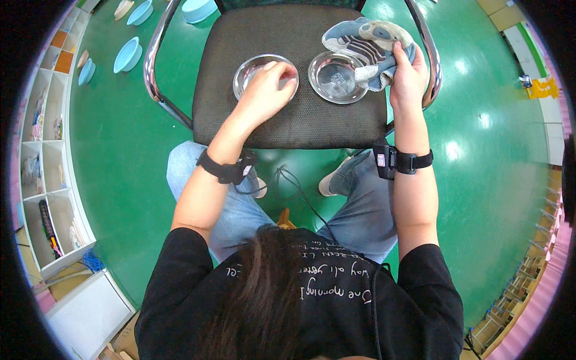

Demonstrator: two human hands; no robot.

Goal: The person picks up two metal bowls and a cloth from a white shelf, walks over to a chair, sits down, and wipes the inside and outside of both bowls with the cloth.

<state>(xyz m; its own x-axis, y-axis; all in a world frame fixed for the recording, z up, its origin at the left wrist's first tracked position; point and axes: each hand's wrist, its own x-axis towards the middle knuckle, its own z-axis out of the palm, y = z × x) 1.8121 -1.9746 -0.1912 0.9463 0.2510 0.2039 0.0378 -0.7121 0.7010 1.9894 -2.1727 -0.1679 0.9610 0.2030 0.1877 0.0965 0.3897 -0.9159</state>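
Two shallow bowls with shiny, see-through-looking walls stand side by side on a dark chair seat [288,126]. Over the left bowl [241,71] my left hand [267,90] bends down with its fingers curled together. Whatever lies between those fingertips is hidden. My right hand [409,78] grips a small blue-grey towel [360,42] with a striped and animal-like pattern between thumb and fingers. The towel hangs partly over the right rim of the right bowl [321,90], whose bottom shows a clear, glinting patch.
Curved metal armrests [157,54] flank the seat. Several light-blue basins [128,55] lie on the green floor at the far left. White shelving [51,120] lines the left wall. A black cable [306,201] runs between my legs.
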